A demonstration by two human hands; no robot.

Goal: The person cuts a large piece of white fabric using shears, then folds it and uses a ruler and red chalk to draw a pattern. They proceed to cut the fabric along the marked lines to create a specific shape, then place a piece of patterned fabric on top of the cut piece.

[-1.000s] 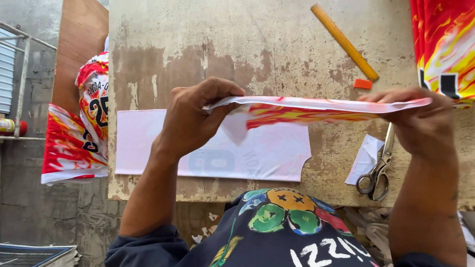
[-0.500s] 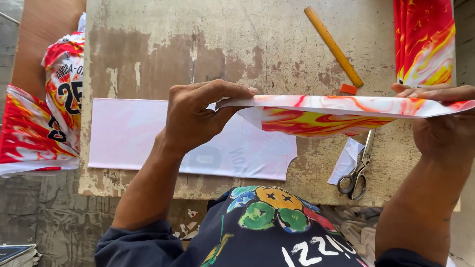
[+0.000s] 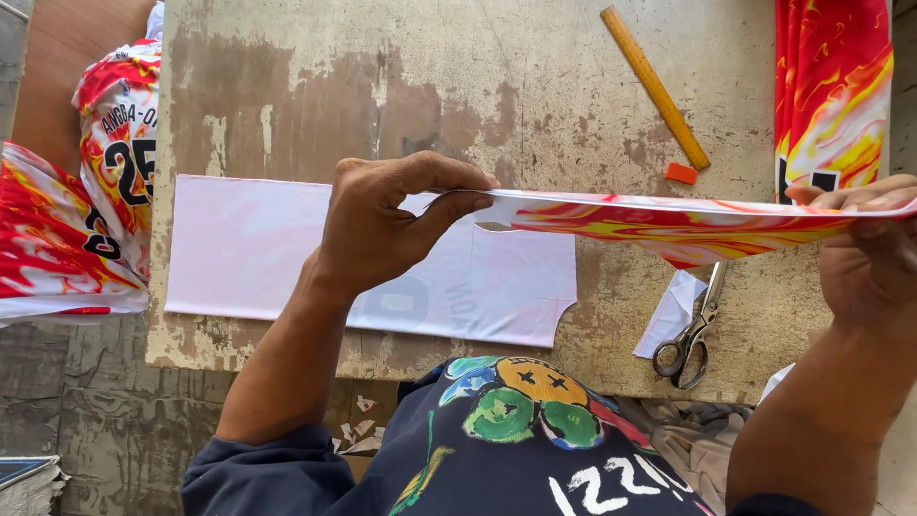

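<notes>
Stretching a printed sheet level, left-to-right, between both hands.

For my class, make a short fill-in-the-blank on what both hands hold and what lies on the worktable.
1. The left hand and right hand hold a red and yellow printed sheet stretched ____ them.
2. The scissors lie with blades ____.
3. Beside the ruler lies a small ____ block.
4. Flat on the table lies a pale ____ sheet.

Missing words: between; shut; orange; pink
</notes>
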